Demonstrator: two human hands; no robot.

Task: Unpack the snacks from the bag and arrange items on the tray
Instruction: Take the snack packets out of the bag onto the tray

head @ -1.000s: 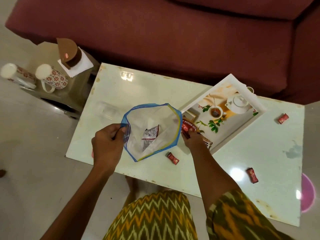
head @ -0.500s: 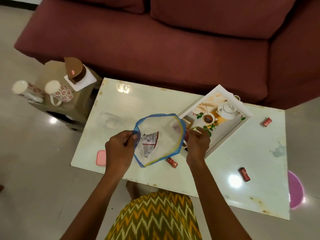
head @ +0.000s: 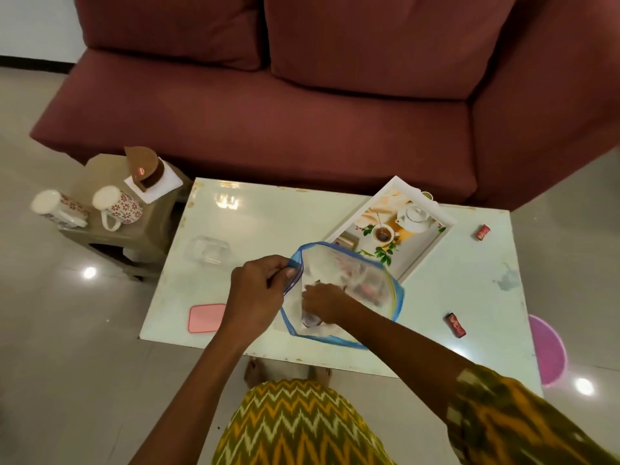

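While left hand (head: 255, 293) pinches the bag (head: 352, 280) rim open over the table (head: 268, 223), right hand (head: 322, 305) is inside the bag; its fingers' grip can't be told. Tray (head: 432, 243) sits just behind the bag. Two snacks (head: 455, 325) lie loose at right.

The left hand (head: 255, 293) has its grip on the near-left rim of the bag (head: 345, 293), which lies on the tabletop (head: 268, 223), and the right hand (head: 323, 305) sits inside the bag just right of that grip. Beyond and to the right of the grip stands the tray (head: 432, 246), touching the bag's far edge. Two snacks (head: 455, 325) lie well right, a container (head: 209, 250) beyond-left, a lid (head: 206, 317) near-left.
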